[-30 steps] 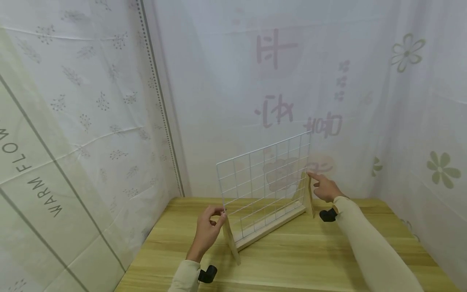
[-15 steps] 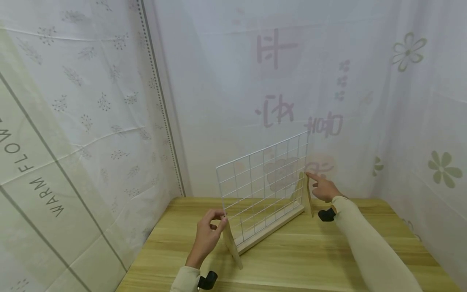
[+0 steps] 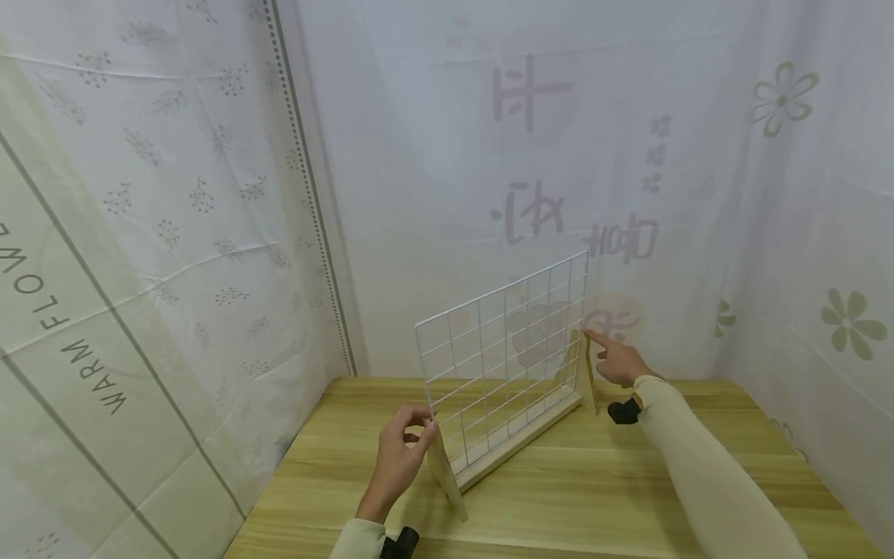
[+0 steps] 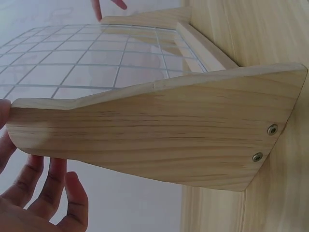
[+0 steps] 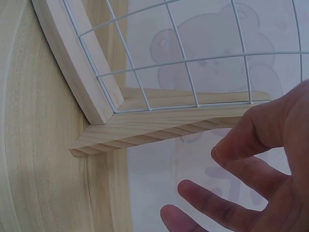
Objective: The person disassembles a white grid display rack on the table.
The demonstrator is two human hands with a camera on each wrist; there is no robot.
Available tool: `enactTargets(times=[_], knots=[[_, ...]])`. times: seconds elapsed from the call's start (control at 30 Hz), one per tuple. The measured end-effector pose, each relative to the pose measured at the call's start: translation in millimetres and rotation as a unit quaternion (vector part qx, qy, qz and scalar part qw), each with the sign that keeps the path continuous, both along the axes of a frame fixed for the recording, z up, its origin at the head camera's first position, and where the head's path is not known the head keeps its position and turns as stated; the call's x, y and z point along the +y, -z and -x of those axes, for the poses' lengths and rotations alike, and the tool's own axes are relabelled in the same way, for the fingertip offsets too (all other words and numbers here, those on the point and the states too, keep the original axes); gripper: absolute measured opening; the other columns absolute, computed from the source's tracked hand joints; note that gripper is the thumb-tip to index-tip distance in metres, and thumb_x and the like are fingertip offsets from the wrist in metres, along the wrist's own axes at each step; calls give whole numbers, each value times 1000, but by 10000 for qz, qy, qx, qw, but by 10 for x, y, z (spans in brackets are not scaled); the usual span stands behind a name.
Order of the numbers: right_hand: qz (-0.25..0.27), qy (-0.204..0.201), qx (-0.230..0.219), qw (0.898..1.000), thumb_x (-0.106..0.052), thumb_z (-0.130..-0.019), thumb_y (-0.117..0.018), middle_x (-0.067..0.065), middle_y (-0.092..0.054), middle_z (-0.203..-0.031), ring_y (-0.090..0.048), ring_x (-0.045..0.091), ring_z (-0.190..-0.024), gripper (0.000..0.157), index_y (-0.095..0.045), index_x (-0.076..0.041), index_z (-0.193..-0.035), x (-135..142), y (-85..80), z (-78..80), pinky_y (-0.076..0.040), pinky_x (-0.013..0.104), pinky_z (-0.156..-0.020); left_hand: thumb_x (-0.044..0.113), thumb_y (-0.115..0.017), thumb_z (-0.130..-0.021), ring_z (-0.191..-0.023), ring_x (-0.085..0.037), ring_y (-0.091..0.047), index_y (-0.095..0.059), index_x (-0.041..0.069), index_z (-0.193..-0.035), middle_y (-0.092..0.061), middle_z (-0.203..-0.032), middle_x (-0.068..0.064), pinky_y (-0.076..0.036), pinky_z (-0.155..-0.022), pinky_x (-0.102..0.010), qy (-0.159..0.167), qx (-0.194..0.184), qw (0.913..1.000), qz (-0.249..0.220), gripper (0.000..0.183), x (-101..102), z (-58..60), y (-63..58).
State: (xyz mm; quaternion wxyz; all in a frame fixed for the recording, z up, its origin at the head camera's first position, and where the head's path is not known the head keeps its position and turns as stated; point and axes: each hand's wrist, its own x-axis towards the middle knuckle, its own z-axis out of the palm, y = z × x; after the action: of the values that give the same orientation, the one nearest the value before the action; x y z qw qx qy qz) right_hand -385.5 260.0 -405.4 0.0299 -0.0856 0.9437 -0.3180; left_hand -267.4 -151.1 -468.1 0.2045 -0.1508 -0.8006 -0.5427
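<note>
A white wire grid panel (image 3: 504,289) stands upright on a wooden base bar (image 3: 520,443), between two wooden end pieces. My left hand (image 3: 398,458) pinches the top of the near left end piece (image 4: 154,133) between thumb and finger. Two screw heads (image 4: 273,129) show low on that piece. On the far side, my right hand (image 3: 620,363) touches the top of the right end piece (image 3: 588,380) with a straight index finger. In the right wrist view its other fingers (image 5: 217,205) spread loosely, and the upper tip of that end piece hides behind the hand.
The stand rests on a wood-grain table (image 3: 594,489). Pale printed cloth (image 3: 419,194) hangs behind it and at both sides. Dark wrist cameras (image 3: 624,411) stick out below both hands.
The stand has shifted and turned slightly: its left end came a little toward me with my left hand, while its right end slid slightly left with my right finger.
</note>
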Motion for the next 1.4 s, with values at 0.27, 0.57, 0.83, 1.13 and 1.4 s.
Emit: enactTargets(times=[0.27, 0.57, 0.83, 1.13, 1.4], knots=[[359, -49, -213, 9991, -3, -88, -43, 47, -37, -144, -26, 7, -45, 83, -9, -15, -163, -33, 48, -40, -34, 22, -44, 12, -70, -94, -92, -6, -58, -66, 25, -104, -66, -100, 3, -52, -74, -24, 34, 44, 10000, 57, 17, 4, -17, 4], [650, 220, 499, 9964, -18, -100, -52, 41, -48, -139, -62, 50, -110, 83, 2, -1, -160, -330, 312, -181, -53, 52, -86, 14, -69, -95, -95, -8, -59, -66, 21, -107, -67, -107, -1, -52, -75, -24, 190, 50, 9998, 14, 14, 14, 31, 9], [1252, 462, 1116, 9848, -20, -102, -55, 34, -55, -133, -63, 48, -114, 64, -26, 1, -156, -598, 427, -267, -58, 49, -83, 16, -69, -96, -98, -8, -58, -66, 22, -107, -67, -110, 1, -52, -77, -23, 73, -211, 9997, -120, 13, 17, -2, 11], [1628, 830, 1277, 9748, -23, -101, -59, 28, -58, -136, -65, 40, -114, 60, -36, -6, -154, -771, 417, -331, -59, 46, -83, 8, -70, -93, -98, -12, -59, -67, 18, -106, -67, -110, 2, -52, -77, -24, -161, -266, 9992, -243, 16, 57, -15, 32], [1883, 1047, 1504, 9649, -30, -98, -64, 25, -56, -141, -58, 44, -124, 62, -42, -9, -152, -936, 317, -344, -52, 56, -97, 13, -69, -95, -99, -11, -60, -67, 20, -106, -67, -110, 3, -52, -77, -24, 3, -208, 9992, -333, 13, 43, -31, 29]])
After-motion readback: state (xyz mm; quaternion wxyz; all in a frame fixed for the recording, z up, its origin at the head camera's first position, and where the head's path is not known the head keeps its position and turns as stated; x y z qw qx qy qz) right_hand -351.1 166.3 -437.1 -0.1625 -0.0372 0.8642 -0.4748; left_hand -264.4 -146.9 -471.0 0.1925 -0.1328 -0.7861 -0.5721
